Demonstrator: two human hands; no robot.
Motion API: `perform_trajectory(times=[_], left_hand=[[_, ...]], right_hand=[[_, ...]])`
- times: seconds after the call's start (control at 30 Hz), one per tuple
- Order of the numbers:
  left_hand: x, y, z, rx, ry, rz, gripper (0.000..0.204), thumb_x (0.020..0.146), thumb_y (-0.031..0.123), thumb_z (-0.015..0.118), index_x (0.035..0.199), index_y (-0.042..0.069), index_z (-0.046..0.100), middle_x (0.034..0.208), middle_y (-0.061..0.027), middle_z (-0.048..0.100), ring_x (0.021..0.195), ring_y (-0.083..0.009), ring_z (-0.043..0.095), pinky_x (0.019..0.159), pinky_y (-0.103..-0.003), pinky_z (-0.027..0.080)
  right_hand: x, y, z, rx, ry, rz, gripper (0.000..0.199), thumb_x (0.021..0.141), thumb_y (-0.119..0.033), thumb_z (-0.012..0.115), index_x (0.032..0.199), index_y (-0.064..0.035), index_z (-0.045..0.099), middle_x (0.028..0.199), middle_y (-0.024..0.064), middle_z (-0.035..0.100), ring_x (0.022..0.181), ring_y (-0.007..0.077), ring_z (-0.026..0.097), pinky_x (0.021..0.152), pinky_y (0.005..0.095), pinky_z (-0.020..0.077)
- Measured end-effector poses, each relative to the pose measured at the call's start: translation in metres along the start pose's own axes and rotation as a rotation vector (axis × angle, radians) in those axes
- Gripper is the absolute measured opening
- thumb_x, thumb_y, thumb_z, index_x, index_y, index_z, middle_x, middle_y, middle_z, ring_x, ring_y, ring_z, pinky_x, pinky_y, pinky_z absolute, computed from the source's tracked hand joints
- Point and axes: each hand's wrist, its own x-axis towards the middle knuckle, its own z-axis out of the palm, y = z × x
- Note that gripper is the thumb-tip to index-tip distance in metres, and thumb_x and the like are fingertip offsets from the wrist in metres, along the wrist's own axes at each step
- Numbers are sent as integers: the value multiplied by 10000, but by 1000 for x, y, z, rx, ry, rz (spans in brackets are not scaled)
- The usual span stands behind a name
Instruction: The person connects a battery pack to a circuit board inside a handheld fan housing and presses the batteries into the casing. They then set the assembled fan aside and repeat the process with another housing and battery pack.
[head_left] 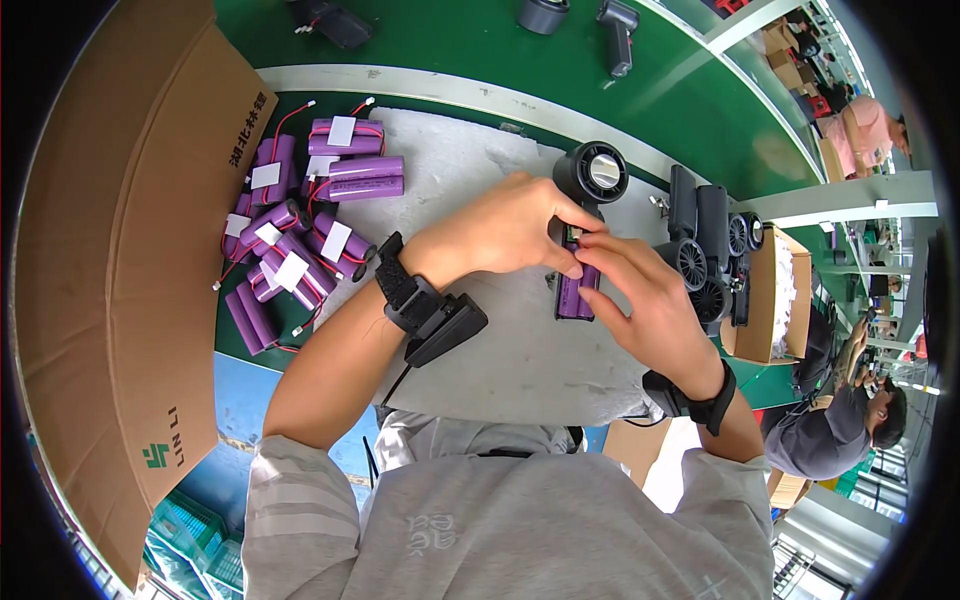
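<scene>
A black handheld fan (590, 173) with a round head and silver centre lies on the white foam sheet (480, 345). Its handle is uncovered, and a purple battery pack (575, 300) sits inside it. My left hand (510, 230) reaches in from the left, thumb and forefinger pinched at the handle's upper end by the small wires or board; what they grip is hidden. My right hand (645, 295) closes around the handle from the right, its fingertips beside the left ones and its thumb along the battery pack.
Purple battery packs (365, 178) with red and black leads are heaped at the left, beside a tall cardboard box (150, 250). Several dark fan bodies (712, 215) lie at the right, near a small open carton (792, 300). More fan parts (620, 40) rest across the green bench. Other people sit farther right.
</scene>
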Motion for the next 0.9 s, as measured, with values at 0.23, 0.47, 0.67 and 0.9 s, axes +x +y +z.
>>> perform_trajectory(times=[0.23,0.47,0.67,0.9], left_hand=[[-8,-5,-2,-40,20,-9,469,669,87,785,1130,64,701,906,-185,710,788,-306,686,756,-374,518],[-18,-15,-3,35,57,88,403,713,64,745,1114,73,709,970,-142,704,765,-241,656,703,-334,521],[-20,-33,-14,88,388,109,484,735,48,730,1212,72,647,985,-168,686,748,-275,645,738,-346,535],[-36,-32,-36,123,893,32,506,768,66,721,1254,41,582,1128,-195,622,849,-282,644,775,-362,536]], right_hand=[[-1,-28,1,-81,-143,-14,716,663,-36,771,1313,7,475,1266,215,540,1098,365,534,891,401,505],[-4,-39,28,-398,-170,-9,816,667,-44,742,1401,23,393,1345,266,473,1159,377,494,932,411,488],[53,-13,12,-280,-273,-127,890,711,35,701,1476,3,247,1356,256,461,1206,412,484,980,432,448],[196,43,14,-279,-391,-13,888,772,18,657,1509,-63,168,1295,266,500,1156,431,524,974,445,452]])
